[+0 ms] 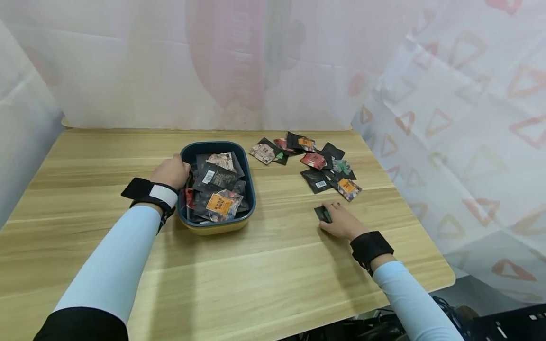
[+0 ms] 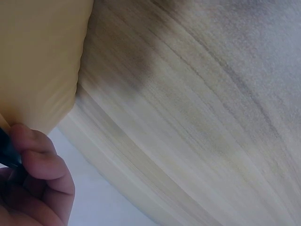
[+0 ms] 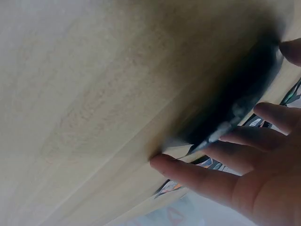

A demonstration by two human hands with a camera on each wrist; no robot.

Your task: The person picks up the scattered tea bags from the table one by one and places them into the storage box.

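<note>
A blue-rimmed tray [image 1: 251, 189] with a yellow underside holds several dark snack packets [image 1: 217, 187]. My left hand [image 1: 172, 171] grips the tray's left rim; in the left wrist view its fingers [image 2: 40, 165] curl round the rim beside the yellow wall [image 2: 37, 61]. My right hand [image 1: 339, 220] lies on the table with its fingers [image 3: 197, 174] closing on a small black packet [image 1: 322, 214], whose dark edge [image 3: 235, 113] is lifted slightly off the wood. More loose packets [image 1: 315, 163] lie scattered beyond that hand.
The wooden table [image 1: 256, 274] ends in a rounded corner at the right front. A patterned white curtain [image 1: 469, 118] hangs behind and to the right. Cables and dark gear [image 1: 490, 322] lie below the table's right edge.
</note>
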